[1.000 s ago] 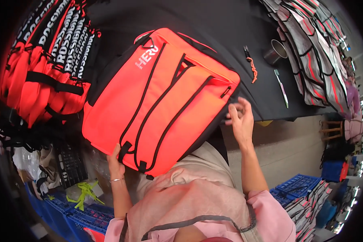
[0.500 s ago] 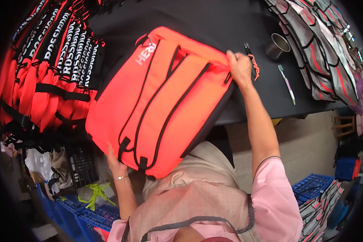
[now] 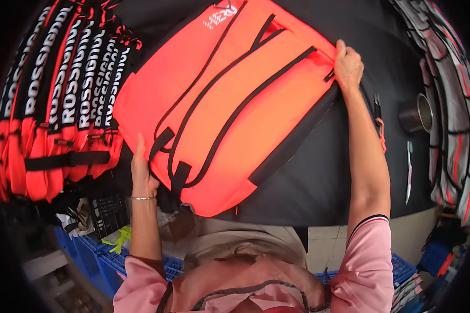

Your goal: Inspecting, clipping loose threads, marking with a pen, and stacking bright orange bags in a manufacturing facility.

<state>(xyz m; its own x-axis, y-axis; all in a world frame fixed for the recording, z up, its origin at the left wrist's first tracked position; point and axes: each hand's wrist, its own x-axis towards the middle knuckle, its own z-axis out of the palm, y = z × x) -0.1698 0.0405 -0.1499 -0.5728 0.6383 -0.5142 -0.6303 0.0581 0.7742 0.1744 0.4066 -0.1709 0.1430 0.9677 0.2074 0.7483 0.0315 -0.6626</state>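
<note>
A bright orange-red backpack (image 3: 209, 115) lies at a slant over the dark table, its black-edged shoulder straps facing up. My right hand (image 3: 348, 68) is closed on its upper right corner, with the fingertips partly hidden. At the lower left edge, beside the strap's black webbing end (image 3: 180, 176), my left hand (image 3: 142, 172) holds the bag. One digit of that hand points up along the edge, and its other fingers are largely out of sight. Black side fabric of the backpack (image 3: 292, 141) shows along its right side.
Several red and black bags (image 3: 62, 141) stand packed together at the left. On the dark table (image 3: 318, 193), to the right, are a metal cup (image 3: 416, 113), a toothbrush (image 3: 409, 172) and a slim black tool (image 3: 377, 108) with orange cord. Grey bags (image 3: 454, 104) line the far right; blue crates (image 3: 96, 258) sit below.
Both hands have shifted the backpack up and farther over the table, the right hand moving right. My view has also shifted, and the left hand now sits higher in it.
</note>
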